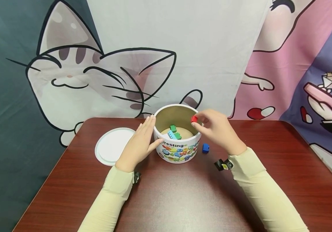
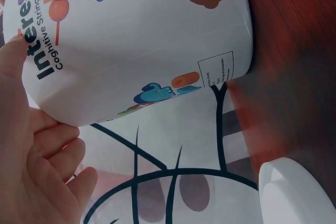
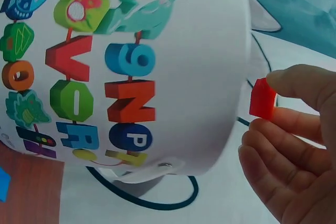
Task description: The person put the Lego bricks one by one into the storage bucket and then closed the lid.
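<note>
A white round tub (image 1: 161, 149) printed with colourful letters and figures stands upright on the table, its top uncovered. My left hand (image 1: 138, 141) rests against the tub's left side near the rim, fingers straight and thumb toward the front. Over the right rim, my right hand (image 1: 218, 130) pinches a small red toy brick (image 3: 262, 99) between thumb and fingers. Inside the tub lie a light blue brick (image 1: 171, 134) and green bricks (image 1: 173, 128) on the bottom. A blue brick (image 1: 205, 148) sits on the table right of the tub, below my right hand.
A white round lid (image 1: 113, 146) lies flat on the table left of the tub, beside my left forearm. The brown wooden table (image 1: 166, 199) ends just behind the tub. Beyond it hangs a backdrop cloth (image 1: 206, 42) with cartoon drawings.
</note>
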Demonstrator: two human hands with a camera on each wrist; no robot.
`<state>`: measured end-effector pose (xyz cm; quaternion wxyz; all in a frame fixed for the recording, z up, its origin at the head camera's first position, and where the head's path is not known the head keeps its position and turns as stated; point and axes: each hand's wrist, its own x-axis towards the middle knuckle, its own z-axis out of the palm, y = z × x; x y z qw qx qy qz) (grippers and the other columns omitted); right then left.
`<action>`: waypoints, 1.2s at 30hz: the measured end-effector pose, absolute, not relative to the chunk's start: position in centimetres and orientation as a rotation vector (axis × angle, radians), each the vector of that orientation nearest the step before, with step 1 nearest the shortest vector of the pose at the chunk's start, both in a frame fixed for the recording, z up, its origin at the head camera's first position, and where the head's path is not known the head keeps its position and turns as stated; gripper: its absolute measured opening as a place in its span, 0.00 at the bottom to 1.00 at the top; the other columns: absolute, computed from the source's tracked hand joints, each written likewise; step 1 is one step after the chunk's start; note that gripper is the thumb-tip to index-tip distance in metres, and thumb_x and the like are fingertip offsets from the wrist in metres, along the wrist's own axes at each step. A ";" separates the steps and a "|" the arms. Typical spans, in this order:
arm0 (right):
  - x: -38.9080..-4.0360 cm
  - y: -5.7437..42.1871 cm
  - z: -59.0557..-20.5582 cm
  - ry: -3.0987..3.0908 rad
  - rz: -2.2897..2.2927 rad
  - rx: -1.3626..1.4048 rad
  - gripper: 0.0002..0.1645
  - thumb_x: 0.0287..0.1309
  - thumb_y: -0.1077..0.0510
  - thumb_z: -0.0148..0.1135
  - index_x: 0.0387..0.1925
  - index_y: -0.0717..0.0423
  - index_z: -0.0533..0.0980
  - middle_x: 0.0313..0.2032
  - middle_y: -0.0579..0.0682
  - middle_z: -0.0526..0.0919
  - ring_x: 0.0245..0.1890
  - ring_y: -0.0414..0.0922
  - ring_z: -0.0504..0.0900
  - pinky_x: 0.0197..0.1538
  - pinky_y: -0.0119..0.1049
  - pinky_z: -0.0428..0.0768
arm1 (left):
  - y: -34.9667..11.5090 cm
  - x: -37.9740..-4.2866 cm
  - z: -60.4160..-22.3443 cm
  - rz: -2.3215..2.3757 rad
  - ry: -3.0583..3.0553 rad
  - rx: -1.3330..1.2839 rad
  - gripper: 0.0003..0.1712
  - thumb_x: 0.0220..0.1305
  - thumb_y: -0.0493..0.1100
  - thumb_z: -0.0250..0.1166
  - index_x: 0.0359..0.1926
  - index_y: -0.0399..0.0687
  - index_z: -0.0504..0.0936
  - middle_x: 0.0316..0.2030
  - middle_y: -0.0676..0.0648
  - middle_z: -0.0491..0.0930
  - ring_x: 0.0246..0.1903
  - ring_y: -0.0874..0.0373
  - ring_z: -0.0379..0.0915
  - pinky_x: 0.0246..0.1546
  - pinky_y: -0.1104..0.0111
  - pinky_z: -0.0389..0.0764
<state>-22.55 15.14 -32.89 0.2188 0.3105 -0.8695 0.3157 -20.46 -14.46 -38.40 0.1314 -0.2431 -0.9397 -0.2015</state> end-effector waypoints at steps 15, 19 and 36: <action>-26.4 12.7 -32.6 -2.595 0.744 0.865 0.13 0.61 0.62 0.70 0.46 0.65 0.83 0.39 0.58 0.84 0.40 0.54 0.83 0.48 0.48 0.83 | -14.3 -20.5 -38.5 -0.588 -2.728 -0.701 0.49 0.73 0.61 0.58 0.79 0.36 0.50 0.78 0.39 0.52 0.78 0.49 0.43 0.76 0.51 0.52; -26.2 13.0 -32.7 -2.570 0.819 0.814 0.11 0.63 0.62 0.68 0.44 0.65 0.83 0.40 0.58 0.84 0.42 0.54 0.83 0.49 0.49 0.83 | -14.3 -20.6 -38.5 -0.589 -2.722 -0.705 0.49 0.73 0.61 0.58 0.79 0.36 0.50 0.78 0.39 0.52 0.78 0.49 0.43 0.76 0.51 0.52; -24.0 17.3 -34.9 -2.400 1.060 0.519 0.08 0.64 0.62 0.63 0.41 0.62 0.84 0.38 0.55 0.86 0.36 0.49 0.84 0.42 0.48 0.84 | -14.4 -20.5 -38.5 -0.604 -2.728 -0.705 0.48 0.74 0.60 0.58 0.79 0.36 0.50 0.78 0.39 0.52 0.78 0.49 0.43 0.77 0.52 0.51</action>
